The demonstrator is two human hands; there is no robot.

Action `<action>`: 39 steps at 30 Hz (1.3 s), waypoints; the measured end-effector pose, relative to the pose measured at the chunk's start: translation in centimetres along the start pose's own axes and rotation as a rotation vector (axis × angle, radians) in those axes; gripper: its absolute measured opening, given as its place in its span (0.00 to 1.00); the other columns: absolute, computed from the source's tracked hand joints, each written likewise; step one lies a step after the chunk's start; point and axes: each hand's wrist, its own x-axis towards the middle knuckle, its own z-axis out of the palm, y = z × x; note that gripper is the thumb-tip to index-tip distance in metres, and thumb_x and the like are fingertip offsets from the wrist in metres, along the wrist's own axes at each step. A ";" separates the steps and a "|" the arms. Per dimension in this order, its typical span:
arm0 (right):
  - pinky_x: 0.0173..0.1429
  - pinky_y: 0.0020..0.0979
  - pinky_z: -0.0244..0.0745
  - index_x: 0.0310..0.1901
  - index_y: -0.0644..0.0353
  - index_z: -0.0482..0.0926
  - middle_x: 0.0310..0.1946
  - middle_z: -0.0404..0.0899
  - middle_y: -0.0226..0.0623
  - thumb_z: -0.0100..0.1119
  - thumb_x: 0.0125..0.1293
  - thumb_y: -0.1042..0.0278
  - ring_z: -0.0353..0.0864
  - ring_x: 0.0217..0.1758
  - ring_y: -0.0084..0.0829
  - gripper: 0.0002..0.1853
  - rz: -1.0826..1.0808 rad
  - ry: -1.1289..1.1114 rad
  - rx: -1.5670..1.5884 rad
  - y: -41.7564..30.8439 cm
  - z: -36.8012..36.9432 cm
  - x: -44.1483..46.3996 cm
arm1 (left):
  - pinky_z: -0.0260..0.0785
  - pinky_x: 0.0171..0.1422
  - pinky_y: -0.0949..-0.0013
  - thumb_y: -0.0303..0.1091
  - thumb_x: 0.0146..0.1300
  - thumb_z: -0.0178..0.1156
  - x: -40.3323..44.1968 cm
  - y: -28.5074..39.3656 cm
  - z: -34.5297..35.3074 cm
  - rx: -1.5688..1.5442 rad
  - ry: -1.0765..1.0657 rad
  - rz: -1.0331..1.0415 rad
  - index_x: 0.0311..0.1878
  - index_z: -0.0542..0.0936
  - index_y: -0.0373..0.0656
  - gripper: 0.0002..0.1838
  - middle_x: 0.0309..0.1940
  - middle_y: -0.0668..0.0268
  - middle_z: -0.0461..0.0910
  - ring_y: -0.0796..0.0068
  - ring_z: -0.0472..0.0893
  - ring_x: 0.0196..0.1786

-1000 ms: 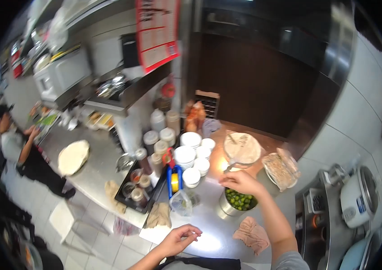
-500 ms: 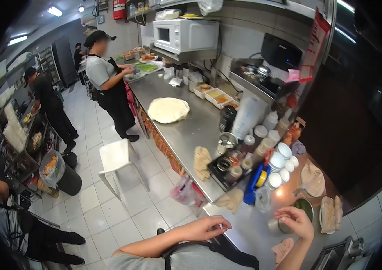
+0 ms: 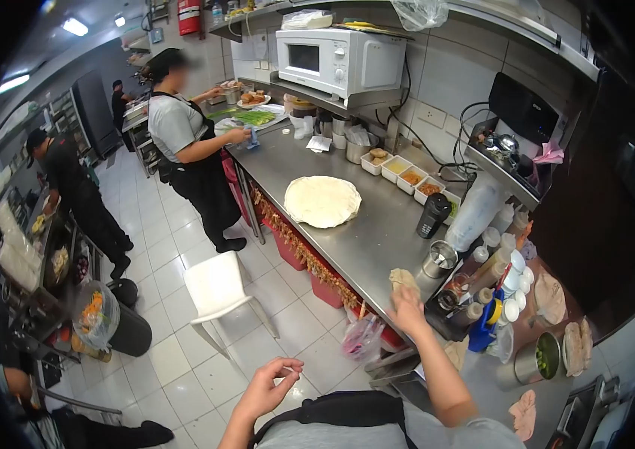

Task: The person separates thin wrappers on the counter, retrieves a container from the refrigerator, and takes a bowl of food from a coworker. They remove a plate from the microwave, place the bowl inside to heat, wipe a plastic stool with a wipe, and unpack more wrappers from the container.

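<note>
My right hand [image 3: 408, 308] reaches over the steel counter's near edge, its stretched fingers at a crumpled tan cloth [image 3: 404, 278]. The fingers are slightly blurred; whether they touch the cloth I cannot tell. In front of my apron, my left hand [image 3: 266, 387] hovers above the floor, fingers loosely bent and apart, holding nothing. A round, pale sheet of dough [image 3: 322, 201] lies flat on the counter beyond the cloth. Close to the cloth on its right stand a metal cup [image 3: 439, 260] and a black tumbler [image 3: 433, 215].
Squeeze bottles [image 3: 491, 268], white cups [image 3: 513, 283] and a pot of green food [image 3: 537, 358] crowd the right side. Food tubs [image 3: 411, 178] line the wall below a microwave [image 3: 340, 63]. A white chair [image 3: 216, 288] stands left; a co-worker [image 3: 182, 142] works at the far end.
My right hand has moved left and forward from beside the pot to the tan cloth. My left hand has shifted left. The view has turned; the co-worker's arms have spread apart.
</note>
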 end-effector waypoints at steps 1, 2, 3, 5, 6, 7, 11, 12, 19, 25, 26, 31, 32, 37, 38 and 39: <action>0.63 0.48 0.63 0.55 0.53 0.77 0.62 0.68 0.41 0.57 0.61 0.61 0.64 0.66 0.45 0.19 0.041 0.050 0.008 0.0 1.9 0.9 | 0.73 0.50 0.71 0.27 0.64 0.58 0.6 -0.4 -0.6 0.025 -0.003 0.050 0.48 0.78 0.39 0.10 0.43 0.62 0.80 0.73 0.81 0.42; 0.63 0.50 0.61 0.55 0.53 0.77 0.64 0.66 0.40 0.57 0.61 0.63 0.62 0.67 0.46 0.19 0.084 0.099 0.011 0.2 3.4 1.7 | 0.73 0.47 0.72 0.28 0.64 0.59 1.1 -0.7 -1.0 0.047 -0.015 0.053 0.48 0.78 0.40 0.10 0.42 0.62 0.80 0.74 0.81 0.41; 0.64 0.53 0.60 0.55 0.52 0.77 0.66 0.63 0.40 0.56 0.61 0.66 0.59 0.68 0.46 0.19 0.123 0.153 0.009 0.9 4.7 2.5 | 0.72 0.45 0.73 0.28 0.64 0.59 1.9 -0.9 -1.3 0.065 -0.026 0.064 0.48 0.78 0.40 0.10 0.42 0.63 0.80 0.75 0.81 0.41; 0.63 0.50 0.62 0.54 0.53 0.78 0.63 0.66 0.41 0.54 0.58 0.73 0.63 0.64 0.46 0.20 0.228 0.165 0.103 1.5 5.7 4.1 | 0.71 0.40 0.74 0.28 0.64 0.59 3.8 -1.2 -1.7 0.075 -0.049 0.066 0.49 0.79 0.40 0.11 0.42 0.64 0.80 0.76 0.81 0.40; 0.63 0.48 0.63 0.54 0.53 0.78 0.62 0.68 0.41 0.54 0.57 0.76 0.65 0.63 0.46 0.21 0.278 0.177 0.156 1.7 6.2 5.4 | 0.70 0.37 0.75 0.28 0.64 0.60 4.6 -1.3 -1.9 0.071 -0.060 0.057 0.49 0.79 0.40 0.11 0.41 0.64 0.80 0.77 0.81 0.40; 0.63 0.44 0.64 0.52 0.54 0.79 0.58 0.71 0.44 0.50 0.52 0.85 0.68 0.59 0.48 0.25 0.227 0.295 0.285 2.4 7.3 7.1 | 0.69 0.34 0.75 0.28 0.64 0.60 5.6 -1.4 -2.2 0.070 -0.070 0.047 0.49 0.79 0.41 0.11 0.41 0.65 0.80 0.77 0.81 0.40; 0.64 0.41 0.65 0.52 0.56 0.80 0.57 0.73 0.47 0.48 0.51 0.88 0.69 0.58 0.50 0.27 0.200 0.567 0.359 4.1 8.0 16.7 | 0.66 0.30 0.76 0.27 0.63 0.60 10.0 -1.6 -4.7 0.178 -0.084 0.023 0.49 0.79 0.41 0.11 0.41 0.66 0.80 0.78 0.81 0.40; 0.64 0.41 0.64 0.53 0.56 0.79 0.57 0.73 0.48 0.47 0.51 0.89 0.68 0.59 0.51 0.28 0.200 0.657 0.350 4.4 8.0 20.0 | 0.68 0.37 0.74 0.26 0.63 0.60 11.2 -1.1 -5.3 0.176 -0.056 -0.023 0.48 0.79 0.40 0.11 0.41 0.65 0.80 0.77 0.81 0.41; 0.73 0.47 0.49 0.63 0.52 0.70 0.71 0.57 0.36 0.47 0.57 0.79 0.53 0.73 0.50 0.29 0.503 0.210 0.213 8.9 11.3 35.2 | 0.72 0.51 0.71 0.22 0.62 0.60 18.3 0.9 -9.3 0.240 0.163 -0.116 0.48 0.77 0.35 0.11 0.41 0.62 0.81 0.75 0.81 0.42; 0.73 0.48 0.49 0.58 0.49 0.76 0.67 0.66 0.31 0.43 0.56 0.83 0.56 0.73 0.38 0.28 0.166 0.128 0.278 6.3 13.6 35.8 | 0.71 0.50 0.67 0.22 0.55 0.63 25.6 -3.5 -10.6 0.447 0.077 0.124 0.48 0.78 0.41 0.15 0.48 0.57 0.74 0.61 0.78 0.49; 0.72 0.48 0.50 0.58 0.48 0.76 0.66 0.67 0.30 0.43 0.56 0.83 0.58 0.72 0.37 0.29 0.118 0.125 0.295 5.1 13.3 34.1 | 0.71 0.52 0.65 0.22 0.54 0.63 28.1 -3.2 -10.6 0.573 0.064 0.245 0.48 0.77 0.42 0.16 0.50 0.55 0.73 0.58 0.77 0.51; 0.65 0.43 0.62 0.41 0.53 0.83 0.52 0.79 0.33 0.45 0.50 0.85 0.70 0.64 0.37 0.22 -0.137 0.068 0.507 -2.3 11.3 23.2 | 0.64 0.63 0.56 0.26 0.50 0.66 42.2 -5.0 -9.1 0.542 -0.167 0.499 0.55 0.75 0.45 0.25 0.60 0.51 0.64 0.50 0.69 0.61; 0.64 0.42 0.63 0.34 0.56 0.83 0.46 0.81 0.34 0.45 0.48 0.86 0.73 0.60 0.37 0.18 -0.134 -0.017 0.646 -2.3 11.1 21.5 | 0.62 0.65 0.53 0.28 0.49 0.67 44.9 -4.7 -8.5 0.593 -0.225 0.579 0.56 0.74 0.45 0.27 0.63 0.51 0.62 0.50 0.67 0.64; 0.63 0.40 0.64 0.31 0.59 0.82 0.43 0.82 0.39 0.46 0.46 0.85 0.77 0.54 0.40 0.16 0.293 -0.217 0.750 1.3 4.8 16.2 | 0.58 0.68 0.43 0.31 0.47 0.68 53.2 -5.4 -7.6 0.967 -0.467 0.816 0.61 0.72 0.48 0.33 0.69 0.52 0.57 0.50 0.62 0.70; 0.63 0.40 0.65 0.36 0.58 0.81 0.48 0.78 0.41 0.47 0.47 0.85 0.76 0.56 0.41 0.17 0.321 -0.149 0.571 0.2 3.1 16.0 | 0.57 0.68 0.41 0.32 0.46 0.68 54.5 -5.9 -7.7 0.975 -0.533 0.839 0.61 0.73 0.48 0.34 0.69 0.52 0.56 0.50 0.61 0.70; 0.63 0.39 0.65 0.41 0.58 0.81 0.54 0.75 0.42 0.48 0.48 0.84 0.75 0.58 0.41 0.19 0.347 -0.085 0.391 -1.2 1.1 15.8 | 0.60 0.66 0.44 0.31 0.47 0.68 55.3 -6.2 -8.0 0.890 -0.577 0.844 0.59 0.74 0.47 0.31 0.67 0.52 0.61 0.50 0.64 0.68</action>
